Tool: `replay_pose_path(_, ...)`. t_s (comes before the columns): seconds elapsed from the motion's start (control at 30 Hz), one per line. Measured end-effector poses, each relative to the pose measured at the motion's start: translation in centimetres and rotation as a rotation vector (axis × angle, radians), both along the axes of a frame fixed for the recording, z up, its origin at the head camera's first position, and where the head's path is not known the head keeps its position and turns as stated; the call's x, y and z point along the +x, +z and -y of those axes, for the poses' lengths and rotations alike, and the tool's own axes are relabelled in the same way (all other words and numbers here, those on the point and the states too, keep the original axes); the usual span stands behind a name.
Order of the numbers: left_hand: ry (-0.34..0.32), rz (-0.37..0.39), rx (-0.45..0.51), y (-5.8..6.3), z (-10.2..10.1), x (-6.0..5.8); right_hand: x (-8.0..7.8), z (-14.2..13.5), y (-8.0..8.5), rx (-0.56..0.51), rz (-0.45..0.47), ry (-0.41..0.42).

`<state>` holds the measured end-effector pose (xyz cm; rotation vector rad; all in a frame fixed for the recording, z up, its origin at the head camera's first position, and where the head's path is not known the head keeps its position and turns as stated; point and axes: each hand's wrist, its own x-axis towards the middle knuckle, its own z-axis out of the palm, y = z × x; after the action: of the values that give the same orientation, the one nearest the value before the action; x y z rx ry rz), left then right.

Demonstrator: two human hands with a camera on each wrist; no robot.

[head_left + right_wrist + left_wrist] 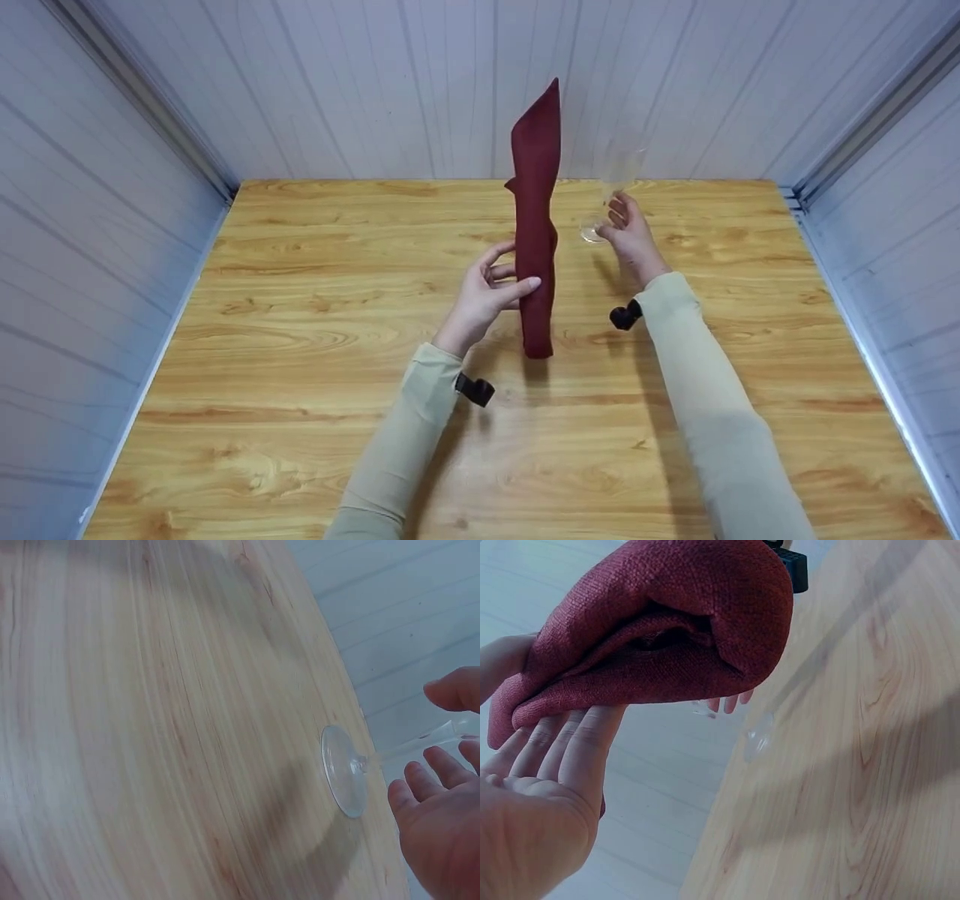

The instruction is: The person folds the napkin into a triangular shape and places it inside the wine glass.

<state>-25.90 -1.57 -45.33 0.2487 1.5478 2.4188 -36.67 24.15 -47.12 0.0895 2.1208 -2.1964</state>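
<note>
A dark red cloth napkin (535,225), folded into a long, narrow shape with a pointed top, stands upright above the table. My left hand (481,296) grips its lower half, thumb across the front and fingers behind. From below, the left wrist view shows the napkin's rolled layers (667,622) between thumb and fingers. To the right, a clear stemmed glass (624,165) stands near the table's back edge, its round foot (345,771) on the wood. My right hand (631,238) is around the glass's stem, with thumb and fingers apart in the right wrist view.
The wood-grain table (300,337) ends at a white panelled wall (360,90) at the back. Similar panels rise on the left and right sides. A small black camera (475,390) sits on the left wrist, another black camera (625,316) on the right.
</note>
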Motion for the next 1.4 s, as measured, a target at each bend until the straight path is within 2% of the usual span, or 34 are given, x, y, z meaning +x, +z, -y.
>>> replay_pose_path(0.3, 0.004, -0.002, -0.005, -0.2, 0.5, 0.3, -0.8, -0.6, -1.3, -0.160, 0.078, -0.015)
replay_pose_path(0.6, 0.009, 0.002, -0.007, -0.1, 0.9, 0.5, 0.4, 0.1, -0.3, -0.096, -0.013, -0.048)
replay_pose_path(0.83, 0.010, 0.002, -0.010, -0.1, 1.2, 0.6, 0.6, 0.2, -0.2, -0.120, -0.094, -0.079)
replay_pose_path(1.07, 0.017, 0.004, -0.023, 0.0, 1.3, 0.7, -0.3, -0.4, -1.7, -0.042, -0.065, -0.115)
replay_pose_path(1.17, 0.019, 0.001, -0.027, 0.0, 1.4, 0.7, -0.5, -0.4, -2.0, -0.046, -0.068, -0.119)
replay_pose_path(1.4, 0.016, -0.009, -0.012, -0.1, 1.3, 0.6, 0.4, -0.1, -0.5, -0.079, -0.060, -0.096)
